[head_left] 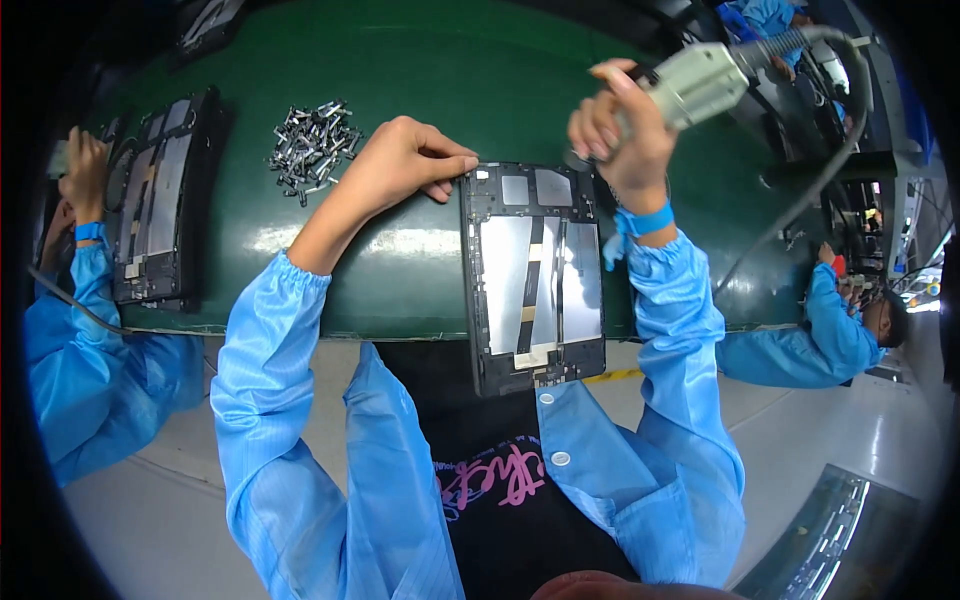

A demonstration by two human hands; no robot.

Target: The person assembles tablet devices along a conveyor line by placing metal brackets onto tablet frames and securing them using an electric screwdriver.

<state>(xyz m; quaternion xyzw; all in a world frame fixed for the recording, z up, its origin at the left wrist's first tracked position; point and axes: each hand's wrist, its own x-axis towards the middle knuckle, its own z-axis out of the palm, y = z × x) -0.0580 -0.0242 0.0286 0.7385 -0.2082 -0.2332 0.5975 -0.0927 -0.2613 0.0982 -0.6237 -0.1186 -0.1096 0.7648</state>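
Note:
An opened tablet [487, 340] lies in front of me with its inner side up, showing silver panels and a dark ribbon cable in a black frame. Its near end juts past the table edge. My left hand [415, 160] is closed at the tablet's upper left corner, thumb pressed on it; whether a small part is also in the fingers cannot be seen. My right hand [635, 140] is wrapped round a pale green electric screwdriver [700, 88], held tilted above the tablet's upper right corner. Its tip is blurred.
A heap of small black and silver parts [312, 145] sits on the green table [400, 80] left of the tablet. Co-workers in blue work at far left and right. Another opened tablet [155, 200] stands at left. The screwdriver's cable [835, 165] curves down at right.

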